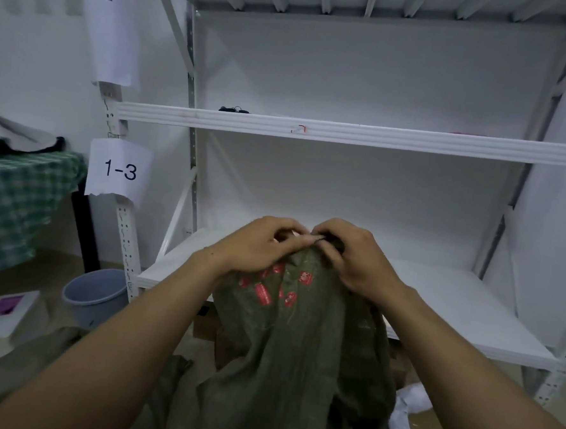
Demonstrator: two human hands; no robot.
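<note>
In front of the lower shelf's [436, 290] front edge, in a white-walled room, we hold an olive garment [300, 348] up by its top. A grey bucket [94, 297] stands on the floor [56, 266] at left. Our left hand [256, 246] and right hand [358, 262] meet above it, fingers [287, 229] curled, pinching the fabric's top edge.

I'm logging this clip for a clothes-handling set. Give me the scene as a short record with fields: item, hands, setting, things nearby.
item: olive garment with red print, hanging down from the hands
left hand: pinches the garment's top edge
right hand: pinches the same edge, close beside the left
setting: white shelf rack behind the hands, paper label reading 1-3 on its post
nearby: grey bucket on the floor at left; green checked cloth over a table; small black item on the middle shelf
</note>
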